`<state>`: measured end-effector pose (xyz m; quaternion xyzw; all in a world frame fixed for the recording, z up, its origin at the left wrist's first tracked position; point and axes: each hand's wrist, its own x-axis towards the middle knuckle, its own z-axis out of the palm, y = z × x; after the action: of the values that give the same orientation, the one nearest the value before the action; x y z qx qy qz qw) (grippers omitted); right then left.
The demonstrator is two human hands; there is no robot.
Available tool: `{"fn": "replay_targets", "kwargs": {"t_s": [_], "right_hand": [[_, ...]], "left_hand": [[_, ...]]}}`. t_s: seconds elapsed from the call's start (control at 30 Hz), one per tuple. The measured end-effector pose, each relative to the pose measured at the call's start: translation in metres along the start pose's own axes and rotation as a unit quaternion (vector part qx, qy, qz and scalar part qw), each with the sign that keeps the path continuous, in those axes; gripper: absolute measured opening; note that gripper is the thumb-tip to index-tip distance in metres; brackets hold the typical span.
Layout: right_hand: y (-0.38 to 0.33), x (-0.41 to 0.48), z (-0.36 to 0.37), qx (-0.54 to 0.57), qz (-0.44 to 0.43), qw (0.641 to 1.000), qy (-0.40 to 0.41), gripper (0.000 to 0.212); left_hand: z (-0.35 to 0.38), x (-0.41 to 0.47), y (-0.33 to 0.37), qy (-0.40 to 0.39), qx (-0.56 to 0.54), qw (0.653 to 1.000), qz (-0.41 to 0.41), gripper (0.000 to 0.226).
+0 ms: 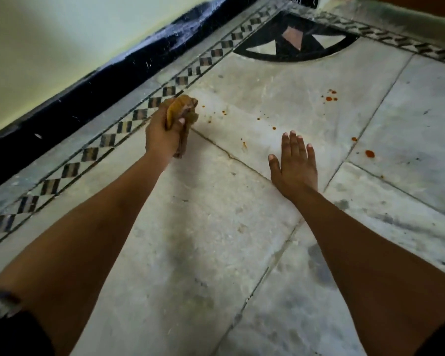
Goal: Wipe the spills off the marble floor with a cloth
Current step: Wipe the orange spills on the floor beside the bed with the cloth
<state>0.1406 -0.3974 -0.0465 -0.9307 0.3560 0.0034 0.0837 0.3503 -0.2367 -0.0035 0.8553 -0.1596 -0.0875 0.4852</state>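
My left hand (162, 136) is closed around a bunched yellow-brown cloth (183, 106), held just above the marble floor (211, 227) near the checkered border. Small red-orange spill drops (330, 98) dot the floor to the right of the cloth, with more red-orange drops (369, 153) farther right and a smear (244, 144) near my right hand. My right hand (294, 163) lies flat on the floor, fingers spread, holding nothing.
A black-and-grey checkered inlay strip (108, 140) runs along the left, beside a black skirting (93, 93) and a pale wall (49, 47). A black semicircular inlay (293, 47) sits at the far end. Grout lines and dark smudges cross the slabs.
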Motion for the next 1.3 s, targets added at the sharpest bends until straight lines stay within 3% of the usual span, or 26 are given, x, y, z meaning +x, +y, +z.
{"fn": "replay_targets", "kwargs": {"t_s": [0.1, 0.2, 0.37, 0.6, 0.7, 0.77, 0.83, 1.03, 1.1, 1.2, 1.3], "right_hand": [[0.003, 0.028, 0.012, -0.005, 0.011, 1.000, 0.007, 0.063], [0.007, 0.053, 0.023, -0.012, 0.022, 1.000, 0.016, 0.063], [0.008, 0.067, 0.037, 0.031, 0.073, 0.996, 0.041, 0.066], [0.008, 0.069, 0.037, 0.018, 0.078, 0.996, 0.031, 0.071], [0.007, 0.067, 0.035, 0.023, 0.079, 0.996, 0.021, 0.071], [0.007, 0.068, 0.034, 0.025, 0.081, 0.996, 0.019, 0.071], [0.007, 0.068, 0.035, 0.022, 0.085, 0.996, 0.016, 0.070], [0.007, 0.068, 0.035, 0.029, 0.085, 0.996, 0.023, 0.070], [0.006, 0.068, 0.036, 0.032, 0.082, 0.996, 0.025, 0.070], [0.006, 0.067, 0.033, 0.041, 0.084, 0.995, 0.028, 0.070], [0.006, 0.067, 0.033, 0.039, 0.086, 0.995, 0.018, 0.071]], "left_hand": [[0.015, 0.028, -0.019, 0.029, 0.178, 0.981, 0.073, 0.051], [0.033, 0.053, -0.031, 0.057, 0.270, 0.960, 0.057, 0.051], [0.050, 0.096, -0.037, 0.083, 0.275, 0.957, 0.043, 0.050], [0.095, 0.128, -0.005, 0.038, 0.305, 0.945, -0.110, 0.056], [0.116, 0.092, 0.001, -0.032, 0.345, 0.938, -0.019, 0.058], [0.107, 0.068, -0.010, -0.092, 0.389, 0.915, 0.059, 0.061], [0.084, 0.060, -0.027, -0.113, 0.432, 0.891, 0.084, 0.066], [0.080, 0.145, -0.025, -0.050, 0.404, 0.910, -0.074, 0.067], [0.105, 0.149, -0.012, -0.068, 0.414, 0.906, -0.051, 0.067], [0.127, 0.100, -0.002, -0.124, 0.429, 0.892, 0.072, 0.068], [0.101, 0.058, -0.019, -0.169, 0.436, 0.873, 0.139, 0.068]]}}
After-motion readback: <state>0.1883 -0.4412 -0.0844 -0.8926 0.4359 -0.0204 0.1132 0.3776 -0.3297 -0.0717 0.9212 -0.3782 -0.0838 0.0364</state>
